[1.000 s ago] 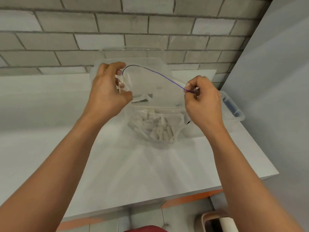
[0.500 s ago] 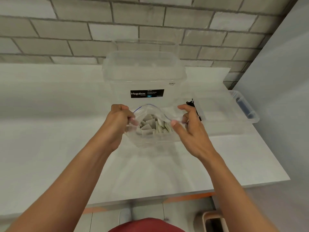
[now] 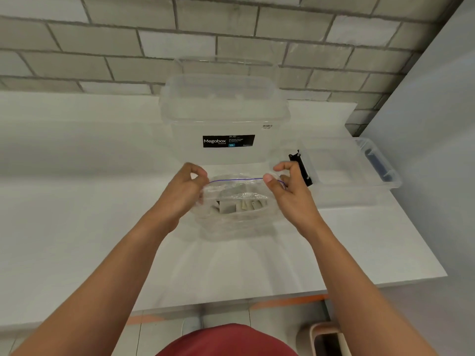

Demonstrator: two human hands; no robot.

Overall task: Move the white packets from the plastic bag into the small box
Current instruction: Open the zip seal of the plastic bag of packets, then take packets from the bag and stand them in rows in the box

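A clear plastic zip bag (image 3: 236,222) with a purple seal line rests on the white table in front of me. Several white packets (image 3: 244,205) lie inside it. My left hand (image 3: 186,191) pinches the bag's top left corner and my right hand (image 3: 288,187) pinches its top right corner, so the seal line is stretched straight between them. The small clear box (image 3: 352,173) with a black latch and a blue latch stands just right of my right hand.
A tall clear Megabox container (image 3: 226,116) stands behind the bag against the brick wall. The table's front edge (image 3: 231,301) runs below my forearms. A grey wall panel (image 3: 437,150) closes the right side. A beige bin (image 3: 326,337) stands on the floor.
The bag came down from mid-air onto the table. Its mouth, held wide open half a second ago, is now pulled taut into a straight line. My hands moved apart.
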